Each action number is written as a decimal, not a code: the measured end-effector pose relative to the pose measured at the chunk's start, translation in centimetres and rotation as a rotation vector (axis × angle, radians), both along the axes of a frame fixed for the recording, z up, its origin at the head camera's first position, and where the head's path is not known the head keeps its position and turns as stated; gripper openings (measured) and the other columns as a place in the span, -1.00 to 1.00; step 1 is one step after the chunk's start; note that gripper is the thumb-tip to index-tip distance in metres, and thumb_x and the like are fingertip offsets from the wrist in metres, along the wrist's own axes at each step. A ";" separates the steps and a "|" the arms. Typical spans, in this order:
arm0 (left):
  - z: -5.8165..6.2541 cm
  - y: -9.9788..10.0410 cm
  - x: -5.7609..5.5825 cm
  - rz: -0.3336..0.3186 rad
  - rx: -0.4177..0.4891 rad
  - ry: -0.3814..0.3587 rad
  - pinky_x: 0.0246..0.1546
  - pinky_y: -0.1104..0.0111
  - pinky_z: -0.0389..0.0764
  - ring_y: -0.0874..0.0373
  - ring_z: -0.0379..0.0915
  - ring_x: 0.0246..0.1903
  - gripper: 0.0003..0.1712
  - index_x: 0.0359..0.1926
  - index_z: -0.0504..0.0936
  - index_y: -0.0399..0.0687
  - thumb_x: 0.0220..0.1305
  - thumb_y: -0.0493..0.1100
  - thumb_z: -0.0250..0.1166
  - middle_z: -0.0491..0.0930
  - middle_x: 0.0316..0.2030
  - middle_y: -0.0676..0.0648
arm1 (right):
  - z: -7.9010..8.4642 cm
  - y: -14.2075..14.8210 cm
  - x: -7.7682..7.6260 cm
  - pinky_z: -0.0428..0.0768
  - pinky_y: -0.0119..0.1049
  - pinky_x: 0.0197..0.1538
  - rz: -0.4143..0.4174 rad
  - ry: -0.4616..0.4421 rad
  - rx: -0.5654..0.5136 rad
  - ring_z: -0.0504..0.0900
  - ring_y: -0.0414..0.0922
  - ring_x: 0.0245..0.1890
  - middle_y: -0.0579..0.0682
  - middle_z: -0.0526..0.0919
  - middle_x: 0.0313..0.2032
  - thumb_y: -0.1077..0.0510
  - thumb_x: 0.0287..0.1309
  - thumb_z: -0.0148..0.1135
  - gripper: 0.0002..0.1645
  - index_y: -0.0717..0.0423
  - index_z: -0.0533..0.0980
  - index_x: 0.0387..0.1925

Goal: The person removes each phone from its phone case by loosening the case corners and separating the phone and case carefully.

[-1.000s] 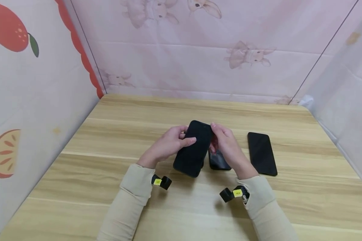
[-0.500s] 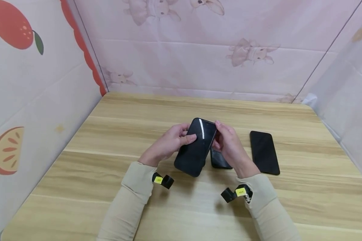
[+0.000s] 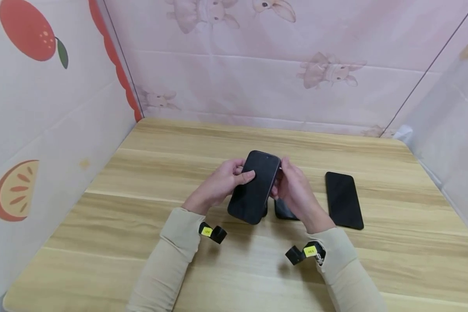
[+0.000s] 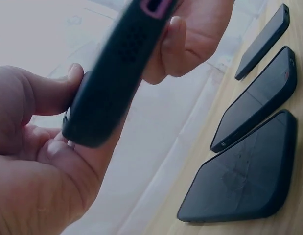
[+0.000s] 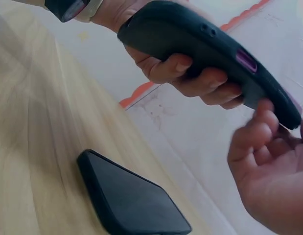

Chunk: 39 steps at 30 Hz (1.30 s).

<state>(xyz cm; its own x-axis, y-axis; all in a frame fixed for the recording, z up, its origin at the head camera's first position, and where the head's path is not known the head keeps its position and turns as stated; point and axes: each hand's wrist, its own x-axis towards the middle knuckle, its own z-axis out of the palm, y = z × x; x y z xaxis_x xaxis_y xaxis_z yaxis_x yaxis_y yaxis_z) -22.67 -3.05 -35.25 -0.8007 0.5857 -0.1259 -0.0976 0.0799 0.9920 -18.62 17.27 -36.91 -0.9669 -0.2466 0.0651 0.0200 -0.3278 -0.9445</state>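
Head view. The held phone [image 3: 256, 193] is up off the table [image 3: 234, 268], screen towards me, tilted, top end leaning to my right. The work looks partway to me: phone lifted and turned by both hands, not yet set down. Two other phones lie by my right arm: the far-right phone [image 3: 344, 200] in full sight, the middle phone [image 3: 284, 211] half hidden by my wrist. A dark edge [image 3: 264, 211] shows behind the held phone; cannot tell from here what it belongs to.
Left hand [image 3: 218, 186]: thumb across the screen, fingers behind, a firm hold. Right hand [image 3: 298, 193]: curled at the upper right corner, thumb by the edge.

Left wrist view. Phone's dark case [image 4: 104, 93] is close, a pink-purple port opening [image 4: 156, 6] near the top. My left thumb presses one face, other fingers below. Three phones lie in a row on the table.

Right wrist view. Case wraps most of the visible side; a purple strip [image 5: 247, 61] shows through a slot. Whether the end corner is fully seated, cannot tell. Left fingers curl under the back; right fingertips pinch the far end, little gap left. One phone rests below, apart from both hands.
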 end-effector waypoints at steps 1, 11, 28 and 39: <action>0.0 -0.1 -0.1 0.020 -0.009 0.008 -0.07 0.09 0.71 0.07 0.68 -0.21 -0.61 0.21 0.39 -0.25 0.48 -0.16 0.13 0.67 -0.11 -0.31 | 0.0 0.0 0.1 0.45 -0.37 -0.51 0.017 0.001 0.006 0.42 -0.17 -0.60 -0.09 0.51 -0.53 -0.19 0.53 -0.27 -0.49 0.01 0.53 -0.13; 0.1 -0.4 -0.5 0.329 -0.020 0.032 -0.09 0.14 0.72 0.01 0.68 -0.16 -0.57 0.17 0.41 -0.23 0.43 -0.08 0.22 0.64 -0.03 -0.28 | -0.1 -0.6 0.4 0.71 -0.23 -0.07 0.131 -0.033 0.281 0.64 -0.12 -0.18 0.06 0.57 -0.08 0.14 0.47 0.03 -0.62 0.34 0.37 0.14; 0.0 -0.9 -0.7 0.351 -0.029 0.076 -0.31 0.17 0.75 0.02 0.72 -0.29 -0.46 0.30 0.34 -0.14 0.44 0.00 0.19 0.66 -0.02 -0.32 | -0.1 -0.4 0.5 0.65 -0.03 0.09 0.143 0.003 0.329 0.72 0.04 -0.01 0.33 0.60 0.11 0.32 0.33 0.15 -0.55 0.36 0.35 0.21; -0.1 -1.2 -0.8 0.352 -0.066 0.068 -0.42 0.22 0.74 0.02 0.71 -0.34 -0.44 0.34 0.35 -0.08 0.45 0.03 0.18 0.67 -0.03 -0.26 | 0.1 -0.2 0.6 0.63 -0.13 0.15 0.228 0.067 0.330 0.67 0.09 0.08 0.33 0.50 0.24 0.34 0.33 0.14 -0.37 0.28 0.18 0.36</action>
